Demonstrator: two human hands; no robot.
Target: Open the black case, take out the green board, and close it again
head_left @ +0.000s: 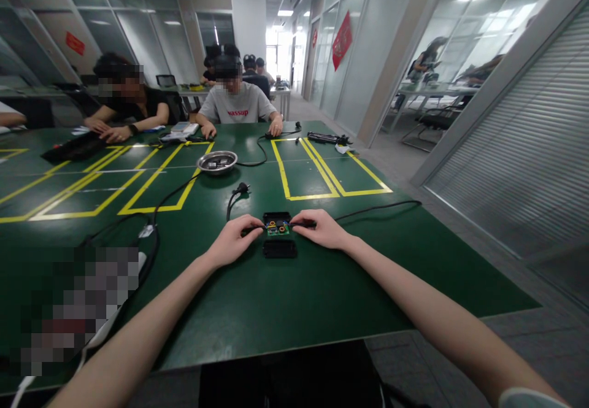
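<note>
A small green circuit board (278, 232) with copper-coloured coils lies between my hands. My left hand (235, 240) pinches a black power cable at the board's left end; that cable runs back to a plug (242, 188). At the right end, the fingers of my right hand (318, 227) close on another black cable (377, 208), which trails off to the right. Just behind the board sits one black case half (275, 216), partly hidden by the board. The other black case half (280, 249) lies open side up in front of it.
A metal bowl (217, 162) with small metal parts stands farther back. Yellow tape (313, 197) marks rectangles on the green table (322, 297). A power strip (108, 322) and cords lie at left. Co-workers sit across, one with hands (275, 126) near a cable. Black tools (329, 138) lie back right.
</note>
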